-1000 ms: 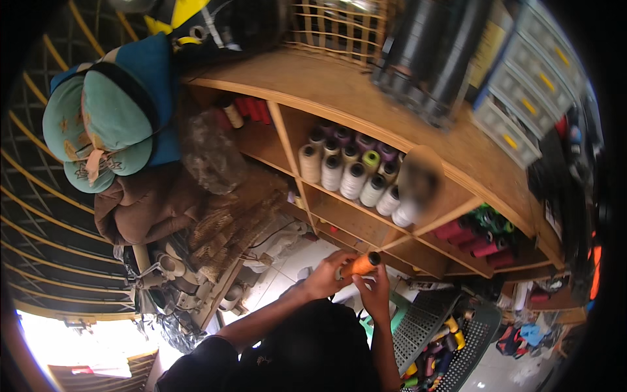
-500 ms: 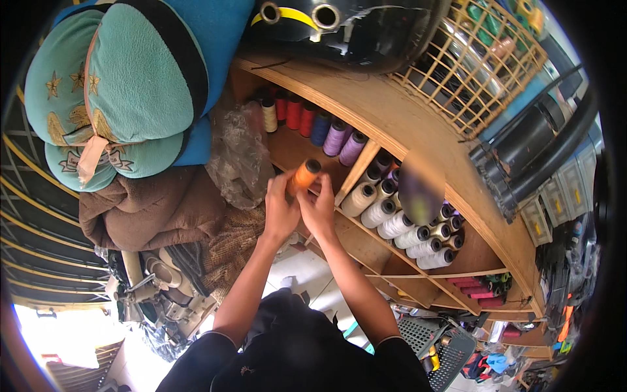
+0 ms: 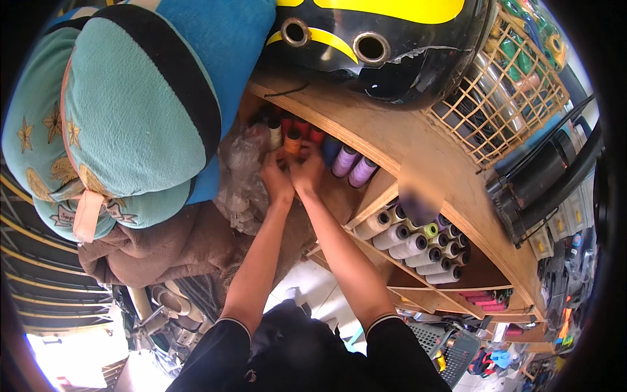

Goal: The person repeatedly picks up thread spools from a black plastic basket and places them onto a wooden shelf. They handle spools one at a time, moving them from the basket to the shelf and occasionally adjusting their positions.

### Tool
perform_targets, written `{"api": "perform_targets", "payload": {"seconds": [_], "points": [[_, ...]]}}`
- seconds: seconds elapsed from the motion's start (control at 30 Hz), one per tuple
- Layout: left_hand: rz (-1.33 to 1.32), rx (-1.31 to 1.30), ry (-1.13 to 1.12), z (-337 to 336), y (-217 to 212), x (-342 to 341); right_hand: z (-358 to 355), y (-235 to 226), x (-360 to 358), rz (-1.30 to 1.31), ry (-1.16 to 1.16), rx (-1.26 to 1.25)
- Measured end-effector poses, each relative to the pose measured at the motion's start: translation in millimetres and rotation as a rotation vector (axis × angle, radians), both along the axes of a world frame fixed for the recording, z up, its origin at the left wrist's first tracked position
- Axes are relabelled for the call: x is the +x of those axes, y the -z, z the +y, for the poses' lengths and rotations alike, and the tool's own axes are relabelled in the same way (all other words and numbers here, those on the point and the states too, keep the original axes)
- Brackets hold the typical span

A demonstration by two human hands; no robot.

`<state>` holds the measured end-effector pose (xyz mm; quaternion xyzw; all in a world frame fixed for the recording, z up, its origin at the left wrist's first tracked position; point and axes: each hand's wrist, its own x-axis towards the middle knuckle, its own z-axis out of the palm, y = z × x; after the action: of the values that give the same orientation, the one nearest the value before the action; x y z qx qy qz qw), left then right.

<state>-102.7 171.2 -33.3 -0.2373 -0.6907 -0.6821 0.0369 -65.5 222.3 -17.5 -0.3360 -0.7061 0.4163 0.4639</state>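
An orange thread spool (image 3: 292,142) stands at the front of the row in the left compartment of the wooden shelf (image 3: 326,112). The fingers of my left hand (image 3: 277,175) and my right hand (image 3: 307,171) are closed around its lower part, partly hiding it. Right behind it are a cream spool (image 3: 275,134) and red spools (image 3: 317,136). Two purple spools (image 3: 353,166) stand to the right of my right hand. A crumpled clear plastic bag (image 3: 240,176) lies just left of my left hand.
White and cream spools (image 3: 409,247) fill the compartment to the right. A black and yellow helmet (image 3: 405,62) and a wire basket (image 3: 506,85) sit on the shelf top. Teal embroidered cushions (image 3: 137,111) and a brown cloth (image 3: 170,245) crowd the left.
Both hands have carried the orange spool forward and slightly left, from in front of the shelf into its left compartment beside the red spools. The view has shifted too.
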Motion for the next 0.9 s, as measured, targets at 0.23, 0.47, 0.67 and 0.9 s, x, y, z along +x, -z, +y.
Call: {"api": "perform_targets", "payload": {"seconds": [0.23, 0.47, 0.67, 0.9], "points": [[0.001, -0.010, -0.007, 5, 1, -12, 6, 5, -14, 0.080, 0.019, -0.024], [0.221, -0.102, -0.066, 2, -3, -14, 13, 22, -18, 0.078, 0.043, 0.064], [0.041, -0.010, -0.029, 10, 13, -18, -4, -9, 0, 0.042, 0.018, -0.180], [-0.035, -0.200, 0.004, -3, -4, 15, -93, -3, 120, 0.162, -0.176, -0.065]]}}
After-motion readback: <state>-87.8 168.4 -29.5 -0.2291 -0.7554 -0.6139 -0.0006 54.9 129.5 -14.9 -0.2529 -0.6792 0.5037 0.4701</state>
